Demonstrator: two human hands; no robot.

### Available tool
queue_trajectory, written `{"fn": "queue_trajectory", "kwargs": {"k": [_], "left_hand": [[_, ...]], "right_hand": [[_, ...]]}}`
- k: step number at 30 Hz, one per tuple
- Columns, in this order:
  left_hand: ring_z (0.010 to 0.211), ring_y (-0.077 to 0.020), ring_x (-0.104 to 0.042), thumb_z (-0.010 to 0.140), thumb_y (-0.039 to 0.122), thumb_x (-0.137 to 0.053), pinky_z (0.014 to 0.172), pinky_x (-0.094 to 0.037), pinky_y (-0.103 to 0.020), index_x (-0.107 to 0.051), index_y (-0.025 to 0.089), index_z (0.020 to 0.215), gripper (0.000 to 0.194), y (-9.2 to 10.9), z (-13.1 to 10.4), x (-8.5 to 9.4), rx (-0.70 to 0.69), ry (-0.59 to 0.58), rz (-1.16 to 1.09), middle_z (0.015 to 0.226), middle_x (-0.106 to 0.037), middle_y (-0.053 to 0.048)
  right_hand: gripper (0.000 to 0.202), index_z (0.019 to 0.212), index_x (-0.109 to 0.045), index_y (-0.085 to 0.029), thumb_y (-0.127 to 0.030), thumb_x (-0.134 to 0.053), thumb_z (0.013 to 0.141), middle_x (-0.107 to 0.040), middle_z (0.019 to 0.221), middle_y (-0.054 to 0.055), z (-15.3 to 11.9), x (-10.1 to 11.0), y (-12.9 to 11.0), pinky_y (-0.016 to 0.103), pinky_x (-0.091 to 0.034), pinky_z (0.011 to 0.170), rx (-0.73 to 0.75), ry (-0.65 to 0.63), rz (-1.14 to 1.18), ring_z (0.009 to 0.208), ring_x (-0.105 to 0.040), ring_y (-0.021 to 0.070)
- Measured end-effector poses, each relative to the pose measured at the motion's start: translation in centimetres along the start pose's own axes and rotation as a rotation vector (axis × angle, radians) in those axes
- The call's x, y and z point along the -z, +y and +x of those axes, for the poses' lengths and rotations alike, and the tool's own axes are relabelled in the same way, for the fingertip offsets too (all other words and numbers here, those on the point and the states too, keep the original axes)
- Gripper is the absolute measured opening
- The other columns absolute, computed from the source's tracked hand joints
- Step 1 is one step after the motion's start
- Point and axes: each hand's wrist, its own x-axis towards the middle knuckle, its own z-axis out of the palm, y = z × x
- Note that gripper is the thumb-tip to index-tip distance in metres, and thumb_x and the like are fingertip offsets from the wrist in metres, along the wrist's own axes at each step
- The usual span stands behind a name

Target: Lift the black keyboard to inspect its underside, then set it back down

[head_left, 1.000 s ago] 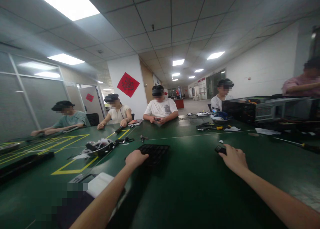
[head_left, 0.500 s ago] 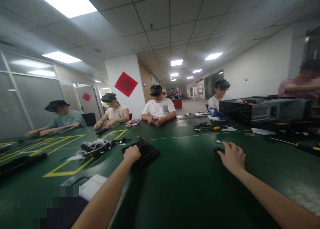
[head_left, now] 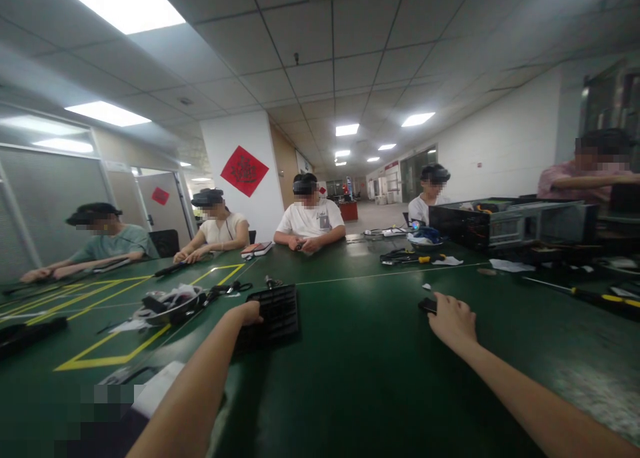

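Note:
A flat black panel with rows of ribbed slots is held on its left edge by my left hand, whose fingers wrap over it; the panel stands tilted toward me at the table's middle. My right hand rests low over the table on the right, its fingers curled around a small dark object. Most of that object is hidden by the hand, so its kind does not show. A small white scrap lies just beyond it.
On the green table, a bowl of parts stands left, near yellow tape. To the right are an open computer case, pliers and a long screwdriver. Several people sit around the table.
The black panel has turned and tipped up more in my left hand. My right hand keeps its grip on the small dark object. The whole view has shifted slightly.

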Motion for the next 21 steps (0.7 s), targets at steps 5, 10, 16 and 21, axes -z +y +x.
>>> {"fn": "queue_trajectory", "kwargs": {"k": [5,10,16,21], "left_hand": [[0.089,-0.0177,-0.055,0.083,0.027,-0.049,0.074,-0.047,-0.037,-0.050,0.014,0.108,0.028,-0.4,-0.9,0.5,0.043,-0.086,-0.071,0.106,-0.053,-0.008],[0.080,-0.0213,-0.058,0.053,0.015,-0.069,0.066,-0.044,-0.026,-0.062,0.014,0.072,0.021,0.0,-1.4,1.1,-0.004,-0.019,-0.124,0.079,-0.063,-0.003],[0.066,-0.0209,-0.058,0.058,0.026,-0.062,0.056,-0.039,-0.025,-0.055,0.014,0.054,0.015,3.7,-2.8,-0.2,-0.068,0.121,-0.258,0.058,-0.058,-0.003],[0.070,-0.0171,-0.056,0.069,0.031,-0.056,0.058,-0.039,-0.023,-0.055,0.013,0.075,0.019,10.0,-5.6,-1.8,-0.189,0.265,-0.466,0.072,-0.059,-0.003]], "right_hand": [[0.050,0.122,-0.037,-0.014,-0.030,-0.044,0.075,-0.044,0.119,0.011,0.2,-0.1,0.2,0.047,-0.030,0.094,0.037,-0.038,0.024,0.113,-0.035,0.0290],[0.049,0.121,-0.038,-0.013,-0.030,-0.045,0.076,-0.046,0.118,0.011,0.5,-0.6,0.4,0.045,-0.030,0.094,0.061,-0.050,0.062,0.112,-0.036,0.0280],[0.048,0.121,-0.039,-0.010,-0.023,-0.046,0.075,-0.045,0.118,0.011,0.4,-0.5,0.1,0.044,-0.026,0.096,0.125,-0.089,0.178,0.113,-0.033,0.0290],[0.046,0.119,-0.042,-0.013,-0.020,-0.048,0.074,-0.041,0.122,0.008,-1.5,0.2,-1.9,0.040,-0.025,0.100,0.251,-0.252,0.410,0.119,-0.028,0.0236]]}}
